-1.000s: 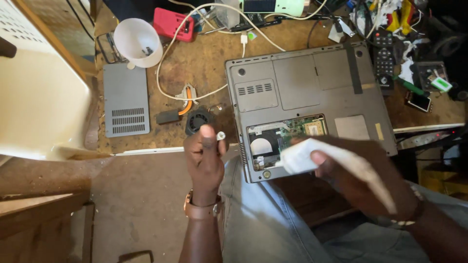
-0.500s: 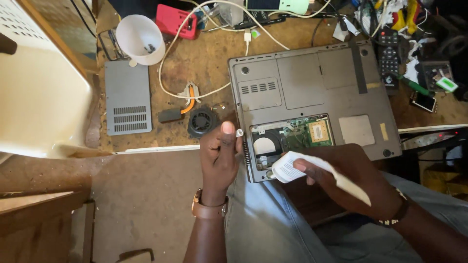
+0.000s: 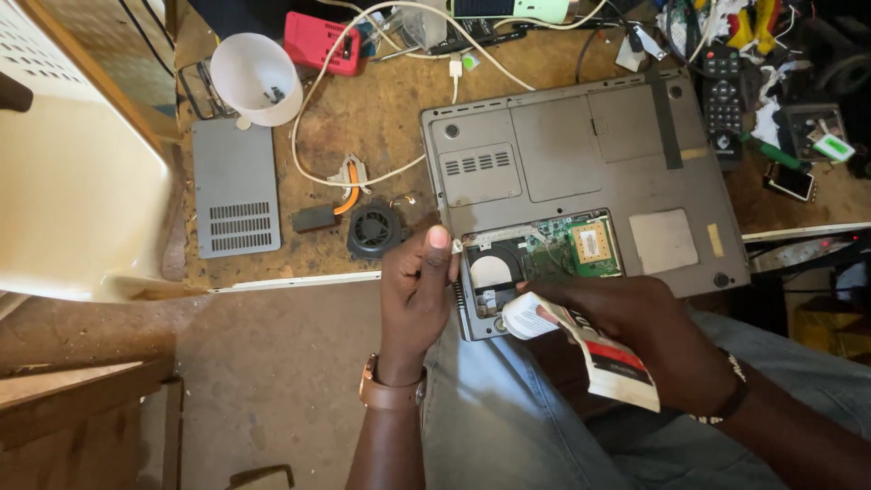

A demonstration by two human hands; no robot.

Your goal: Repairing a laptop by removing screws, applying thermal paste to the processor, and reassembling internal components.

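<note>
A: Right hand holds a white tube, fingers wrapped round it, nozzle end at the open bay of the upturned grey laptop.
B: Handling?
A: Soft, light, squeezable; grip mid-body. Bay boards look fragile.
B: Left hand?
A: Pinching 1 tiny white bit, maybe a cap, beside the bay. Black fan nearby on the bench.

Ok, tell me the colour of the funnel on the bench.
White plastic funnel, clearest in the head view.
</note>
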